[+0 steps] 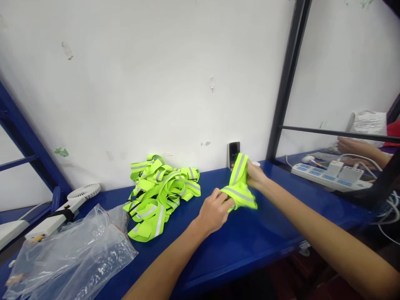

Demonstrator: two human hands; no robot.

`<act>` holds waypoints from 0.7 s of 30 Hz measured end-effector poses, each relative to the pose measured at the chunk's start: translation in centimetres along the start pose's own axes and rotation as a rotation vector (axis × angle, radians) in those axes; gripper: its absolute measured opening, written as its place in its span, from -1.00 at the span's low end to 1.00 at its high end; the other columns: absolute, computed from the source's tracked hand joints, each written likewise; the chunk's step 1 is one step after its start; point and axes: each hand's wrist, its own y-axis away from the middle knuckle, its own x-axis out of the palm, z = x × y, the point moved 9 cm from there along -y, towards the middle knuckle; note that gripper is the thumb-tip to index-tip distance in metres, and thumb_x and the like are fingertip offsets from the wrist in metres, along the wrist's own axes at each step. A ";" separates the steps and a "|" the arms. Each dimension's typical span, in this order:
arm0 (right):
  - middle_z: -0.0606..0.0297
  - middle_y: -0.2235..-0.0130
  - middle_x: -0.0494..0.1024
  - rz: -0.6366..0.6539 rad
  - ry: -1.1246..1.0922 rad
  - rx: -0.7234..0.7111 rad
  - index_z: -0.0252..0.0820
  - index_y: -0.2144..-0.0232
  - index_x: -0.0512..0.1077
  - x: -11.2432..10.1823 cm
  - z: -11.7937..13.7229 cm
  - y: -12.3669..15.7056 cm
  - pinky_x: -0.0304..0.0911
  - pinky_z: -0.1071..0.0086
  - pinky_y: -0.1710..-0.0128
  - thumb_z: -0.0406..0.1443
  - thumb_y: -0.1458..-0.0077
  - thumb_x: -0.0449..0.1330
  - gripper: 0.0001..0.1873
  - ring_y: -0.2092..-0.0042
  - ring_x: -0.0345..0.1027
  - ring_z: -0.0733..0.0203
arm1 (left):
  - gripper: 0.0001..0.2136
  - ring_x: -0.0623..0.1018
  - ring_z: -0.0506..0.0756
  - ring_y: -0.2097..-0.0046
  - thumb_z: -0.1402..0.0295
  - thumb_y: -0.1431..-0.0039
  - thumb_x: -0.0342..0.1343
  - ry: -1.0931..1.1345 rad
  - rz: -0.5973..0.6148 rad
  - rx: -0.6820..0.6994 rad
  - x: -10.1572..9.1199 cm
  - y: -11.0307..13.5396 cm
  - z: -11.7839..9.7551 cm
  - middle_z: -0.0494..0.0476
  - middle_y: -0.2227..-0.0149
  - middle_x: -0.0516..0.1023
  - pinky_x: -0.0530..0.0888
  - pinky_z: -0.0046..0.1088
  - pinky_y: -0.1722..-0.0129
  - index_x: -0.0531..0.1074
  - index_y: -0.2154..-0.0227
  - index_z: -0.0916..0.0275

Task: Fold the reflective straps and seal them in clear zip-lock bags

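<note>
Between my two hands is a neon yellow-green reflective strap (240, 192) with a silver-grey stripe, bunched and partly folded above the blue table (212, 246). My left hand (217, 210) grips its lower left part, fingers curled into the fabric. Higher up and to the right, my right hand (254, 175) holds the upper length, its fingertips mostly hidden behind the strap. Left of my hands lies a tangled pile of similar reflective straps (165, 187), some with black parts showing.
Clear plastic bags (78, 254) lie at the front left, near a white fan (84, 191) and a white power strip (50, 223). A phone (233, 154) leans on the wall. Beyond the black post (286, 79), another person's hand (359, 148) shows above a power strip (331, 177).
</note>
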 end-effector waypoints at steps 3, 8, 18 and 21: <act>0.24 0.53 0.53 -0.016 -0.064 -0.240 -0.22 0.37 0.39 -0.6 6.6 0.5 0.42 0.35 0.41 -0.06 -0.29 -0.08 -0.58 0.46 0.45 0.20 | -0.53 0.32 0.14 0.19 0.56 -0.11 0.01 0.078 0.152 -0.027 1.4 0.5 0.3 0.13 0.27 0.43 0.43 -0.36 0.22 0.30 -0.10 0.17; 0.28 0.57 0.47 0.011 0.109 -0.394 -0.25 0.38 0.39 0.8 13.0 2.6 0.34 0.41 0.57 -0.09 -0.23 0.08 -0.66 0.55 0.38 0.23 | -0.43 0.34 0.17 0.15 0.56 -0.14 -0.06 0.102 0.226 -0.064 2.7 -0.2 -1.1 0.14 0.23 0.44 0.45 -0.37 0.24 0.17 -0.22 0.09; 0.27 0.44 0.48 0.064 -0.298 0.048 -0.23 0.19 0.35 2.5 3.3 14.4 0.45 0.47 0.52 -0.40 -0.26 -0.07 -0.79 0.54 0.37 0.33 | -0.64 0.39 0.26 0.07 0.60 -0.02 -0.02 -0.045 0.060 -0.469 1.1 0.2 5.0 0.26 0.17 0.49 0.46 -0.27 0.19 0.48 0.11 0.26; 0.21 0.35 0.52 -0.055 -0.395 0.145 -0.29 0.09 0.31 0.0 -1.2 16.1 0.51 0.46 0.38 -0.44 -0.23 -0.03 -0.77 0.44 0.46 0.31 | -0.75 0.43 0.25 0.11 0.59 0.02 0.00 -0.057 -0.119 -0.677 -0.9 1.2 8.1 0.28 0.25 0.51 0.44 -0.27 0.18 0.52 0.33 0.29</act>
